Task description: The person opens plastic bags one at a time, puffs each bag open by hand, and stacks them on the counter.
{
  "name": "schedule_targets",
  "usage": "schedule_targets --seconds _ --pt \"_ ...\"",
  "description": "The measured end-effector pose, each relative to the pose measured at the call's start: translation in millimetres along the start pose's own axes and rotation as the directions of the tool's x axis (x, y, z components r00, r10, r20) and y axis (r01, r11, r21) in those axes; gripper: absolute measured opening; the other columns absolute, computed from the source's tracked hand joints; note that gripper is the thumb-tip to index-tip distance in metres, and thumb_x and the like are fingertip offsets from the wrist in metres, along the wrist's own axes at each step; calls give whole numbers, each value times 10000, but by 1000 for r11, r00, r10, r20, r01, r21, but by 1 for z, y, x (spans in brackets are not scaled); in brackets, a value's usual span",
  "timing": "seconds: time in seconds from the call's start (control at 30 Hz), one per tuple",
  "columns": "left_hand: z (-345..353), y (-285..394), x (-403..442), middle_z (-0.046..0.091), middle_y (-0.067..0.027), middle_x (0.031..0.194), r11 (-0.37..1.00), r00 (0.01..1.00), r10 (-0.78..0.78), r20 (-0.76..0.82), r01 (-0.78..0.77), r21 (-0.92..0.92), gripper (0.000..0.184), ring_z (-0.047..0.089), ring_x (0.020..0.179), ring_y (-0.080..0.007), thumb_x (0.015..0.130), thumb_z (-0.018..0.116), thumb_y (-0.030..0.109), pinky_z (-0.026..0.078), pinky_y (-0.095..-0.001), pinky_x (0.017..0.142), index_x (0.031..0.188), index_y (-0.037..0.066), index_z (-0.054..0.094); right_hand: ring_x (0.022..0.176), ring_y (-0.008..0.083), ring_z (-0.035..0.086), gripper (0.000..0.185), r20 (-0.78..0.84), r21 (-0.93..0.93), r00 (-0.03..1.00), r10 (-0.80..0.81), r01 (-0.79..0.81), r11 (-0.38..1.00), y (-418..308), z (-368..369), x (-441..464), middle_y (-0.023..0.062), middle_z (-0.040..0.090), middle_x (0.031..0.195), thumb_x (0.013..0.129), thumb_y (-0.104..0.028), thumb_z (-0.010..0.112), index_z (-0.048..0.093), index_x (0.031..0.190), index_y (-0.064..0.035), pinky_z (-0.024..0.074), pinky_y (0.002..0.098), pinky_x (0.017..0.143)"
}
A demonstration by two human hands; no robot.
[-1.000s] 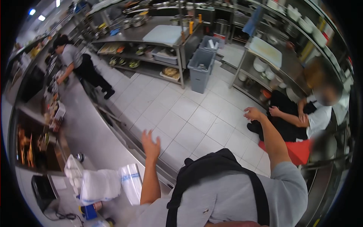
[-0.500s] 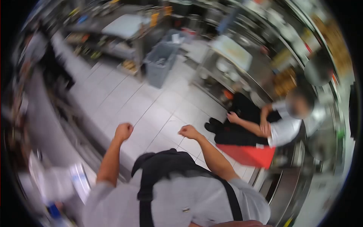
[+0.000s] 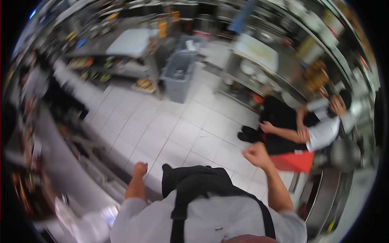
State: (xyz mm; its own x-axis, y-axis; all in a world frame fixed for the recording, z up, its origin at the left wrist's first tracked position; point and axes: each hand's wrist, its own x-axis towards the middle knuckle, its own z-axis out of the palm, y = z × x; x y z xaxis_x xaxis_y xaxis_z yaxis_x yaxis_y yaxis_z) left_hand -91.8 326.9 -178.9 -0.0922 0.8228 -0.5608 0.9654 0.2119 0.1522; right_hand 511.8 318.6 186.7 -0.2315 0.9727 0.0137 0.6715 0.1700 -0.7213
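Low over the tiled floor (image 3: 178,133), my left hand (image 3: 140,168) is closed, with no object visible in it. On the other side of my black apron (image 3: 198,180), my right hand (image 3: 256,154) is raised with its fingers curled in, and nothing shows in it. It appears in front of the red seat (image 3: 293,161), close to the dark shoes of a seated person (image 3: 324,133). Neither hand visibly touches an object.
A steel counter (image 3: 77,174) with white cloths (image 3: 89,224) runs along the left, where another person (image 3: 38,87) stands. Grey bins (image 3: 178,77) stand between two steel tables with cutting boards (image 3: 129,42). Shelves of dishes are at the upper right.
Both hands, open a second ago, have closed. The view has swung, shifting the bins and tables left. My right hand has come up higher than half a second ago. The seated person's head has tilted.
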Motion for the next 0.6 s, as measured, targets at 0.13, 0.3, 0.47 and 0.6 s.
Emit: schedule_targets --seconds 0.13,0.3,0.47,0.6 --pt "-7 22 -5 707 -208 783 879 987 -31 -159 -49 -475 352 675 784 -382 910 609 318 522 -467 750 792 9 730 478 213 367 339 122 17 960 252 -256 967 97 90 12 143 399 517 800 -183 640 488 571 14 339 415 482" --pt "-41 42 -109 667 -179 793 868 804 -198 -560 -122 -481 194 640 786 -356 902 644 176 495 -448 722 877 -6 705 689 357 670 326 487 -539 859 158 154 828 319 185 -124 150 704 774 904 -375 579 732 767 -122 526 501 643" --pt "-39 17 -256 568 -235 1243 945 367 -328 -870 142 -296 344 527 1164 -402 909 624 152 426 -487 977 1229 25 618 761 310 708 525 531 -430 589 610 -433 792 430 200 -296 187 710 778 803 -584 706 756 778 -62 568 423 766" --pt "35 -5 -359 411 -269 1507 647 183 -699 -692 574 -502 638 319 1438 -421 912 633 253 266 -539 1164 1456 -17 437 779 278 681 417 541 -411 499 677 -546 730 512 91 -230 157 682 844 896 -492 578 703 966 -101 552 434 737"
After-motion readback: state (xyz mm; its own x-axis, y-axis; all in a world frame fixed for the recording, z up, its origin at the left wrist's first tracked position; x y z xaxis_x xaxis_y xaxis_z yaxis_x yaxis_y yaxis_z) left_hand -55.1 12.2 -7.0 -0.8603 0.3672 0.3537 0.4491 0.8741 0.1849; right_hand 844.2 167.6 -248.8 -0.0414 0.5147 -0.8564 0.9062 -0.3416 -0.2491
